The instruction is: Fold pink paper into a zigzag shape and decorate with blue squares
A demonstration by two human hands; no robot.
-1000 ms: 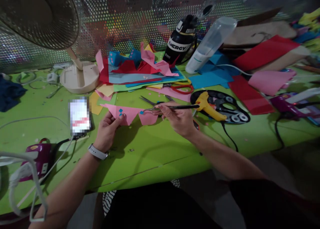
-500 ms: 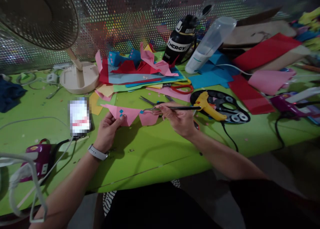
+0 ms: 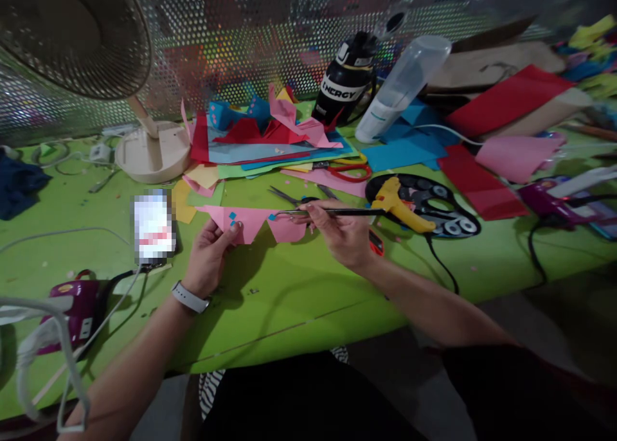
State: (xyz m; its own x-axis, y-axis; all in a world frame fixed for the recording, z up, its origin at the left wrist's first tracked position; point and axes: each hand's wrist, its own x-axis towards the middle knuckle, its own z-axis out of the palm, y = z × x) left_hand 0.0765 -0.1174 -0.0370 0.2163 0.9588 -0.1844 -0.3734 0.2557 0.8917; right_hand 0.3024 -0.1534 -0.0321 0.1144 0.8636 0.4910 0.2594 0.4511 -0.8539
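A pink paper strip [image 3: 251, 224] with pointed cut-outs is pinched at its left part between the thumb and fingers of my left hand [image 3: 212, 247]. Two small blue diamonds [image 3: 232, 216] lie on the strip by my left thumb. My right hand [image 3: 344, 235] is closed around dark tweezers [image 3: 349, 212], held nearly level and pointing left. The tweezer tips touch or hover at another small blue piece [image 3: 272, 217] on the strip's upper edge. Behind the strip, scissors [image 3: 284, 195] lie partly covered by my right fingers.
A phone [image 3: 154, 225] lies left of my left hand, near a fan base [image 3: 153, 152]. Stacked coloured paper [image 3: 270, 152], a black bottle [image 3: 340, 84] and a clear bottle [image 3: 405, 87] stand behind. A yellow glue gun [image 3: 402, 206] rests on a black tray [image 3: 446, 203] at right.
Both hands keep nearly the same place and hold. The strip looks slightly flatter, and more of the red-orange object beneath my right wrist shows.
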